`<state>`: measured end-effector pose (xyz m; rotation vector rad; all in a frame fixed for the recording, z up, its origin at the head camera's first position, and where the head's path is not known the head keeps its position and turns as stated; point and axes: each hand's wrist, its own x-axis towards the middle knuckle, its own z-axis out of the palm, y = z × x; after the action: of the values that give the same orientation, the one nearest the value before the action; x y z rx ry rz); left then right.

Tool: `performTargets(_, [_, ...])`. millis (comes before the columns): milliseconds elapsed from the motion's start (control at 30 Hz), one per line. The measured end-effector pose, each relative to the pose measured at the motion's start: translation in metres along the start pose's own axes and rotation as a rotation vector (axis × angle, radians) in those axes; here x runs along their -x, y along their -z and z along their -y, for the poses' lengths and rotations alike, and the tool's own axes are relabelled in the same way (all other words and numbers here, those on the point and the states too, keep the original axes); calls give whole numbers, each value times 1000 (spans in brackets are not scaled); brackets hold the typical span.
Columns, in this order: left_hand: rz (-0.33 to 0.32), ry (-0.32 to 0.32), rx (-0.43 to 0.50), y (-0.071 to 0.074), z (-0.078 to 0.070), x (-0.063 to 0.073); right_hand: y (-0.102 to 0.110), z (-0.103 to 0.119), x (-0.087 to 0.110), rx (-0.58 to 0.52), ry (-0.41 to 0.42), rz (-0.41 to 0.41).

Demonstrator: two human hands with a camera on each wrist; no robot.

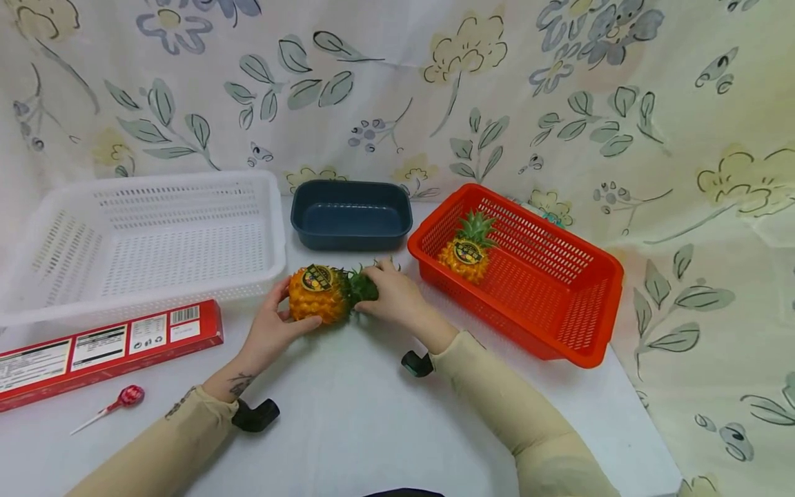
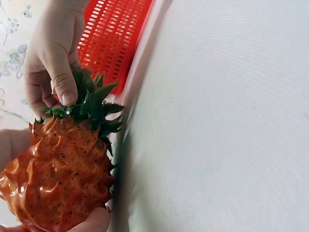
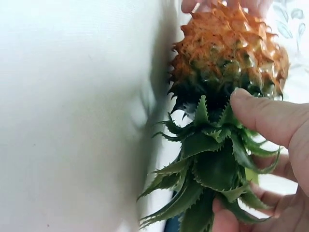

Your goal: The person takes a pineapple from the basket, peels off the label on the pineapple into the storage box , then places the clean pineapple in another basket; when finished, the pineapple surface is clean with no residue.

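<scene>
An orange toy-like pineapple (image 1: 328,301) with a dark round label lies on its side above the white table, its crown toward the right. My left hand (image 1: 273,323) grips the fruit's body from the left, fingers behind and thumb in front. On the crown (image 1: 363,287), my right hand (image 1: 397,297) holds the green leaves between thumb and fingers. The right wrist view shows the toothed leaves (image 3: 212,159) beside the right thumb (image 3: 263,113). In the left wrist view the spiky body (image 2: 63,169) sits between left-hand fingers and thumb.
A red basket (image 1: 515,304) at right contains another labelled pineapple (image 1: 467,254). Behind the hands stands a dark blue tray (image 1: 351,241); a white basket (image 1: 155,293) is at left. A red box (image 1: 118,348) and a lollipop (image 1: 130,395) lie front left.
</scene>
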<state>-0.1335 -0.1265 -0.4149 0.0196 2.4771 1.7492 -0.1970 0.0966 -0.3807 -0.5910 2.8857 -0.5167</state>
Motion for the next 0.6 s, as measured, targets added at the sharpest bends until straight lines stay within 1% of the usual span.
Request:
performTargets(100, [-36,-4,-8,-4,-1,-4,0,1,2,-2,-2,-11])
performTargets(200, [-55,2,3,-6,-1,-8,1,-1,2,6,8,-28])
performTargets(367, [-74,7,38,-10,-1,-16,2,-4,1,6,7,-55])
performTargets(500, [-93,-8,76,-15,1,-24,3,-6,0,11,-7,-67])
performTargets(600, [-90,-28,110,-19,1,-29,4,-8,0,14,-23,-77])
